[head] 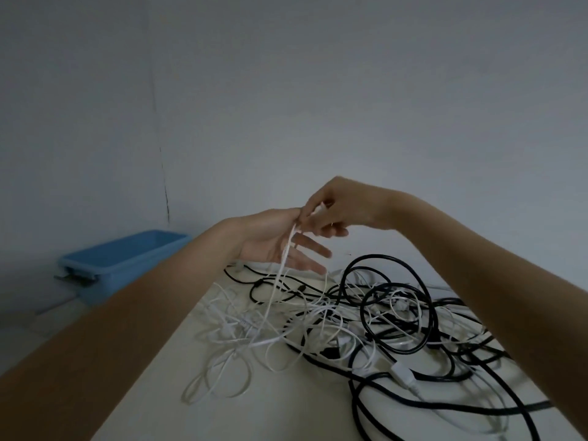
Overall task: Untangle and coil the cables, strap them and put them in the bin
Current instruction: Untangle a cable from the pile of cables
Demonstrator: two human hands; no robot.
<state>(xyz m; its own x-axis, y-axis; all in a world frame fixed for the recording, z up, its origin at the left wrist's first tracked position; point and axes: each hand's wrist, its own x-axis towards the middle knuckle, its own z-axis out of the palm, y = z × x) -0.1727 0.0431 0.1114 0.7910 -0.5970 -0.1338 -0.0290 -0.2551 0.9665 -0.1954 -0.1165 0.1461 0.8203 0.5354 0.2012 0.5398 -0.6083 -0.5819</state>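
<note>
A tangle of white and black cables (366, 319) lies spread over the white table (241, 418). One thin white cable (273, 291) rises out of the heap to my hands, which are held above the table's far end. My right hand (331, 206) pinches the upper end of this white cable with its fingertips. My left hand (280, 240) is palm up just below, fingers straight, and the cable hangs across its palm. A blue plastic bin (127, 259) stands on the floor to the left of the table.
Thick black cable loops (397, 300) rise from the heap on the right. A white inline plug (404, 375) lies among the black cables near the front right. A plain grey wall stands close behind the table.
</note>
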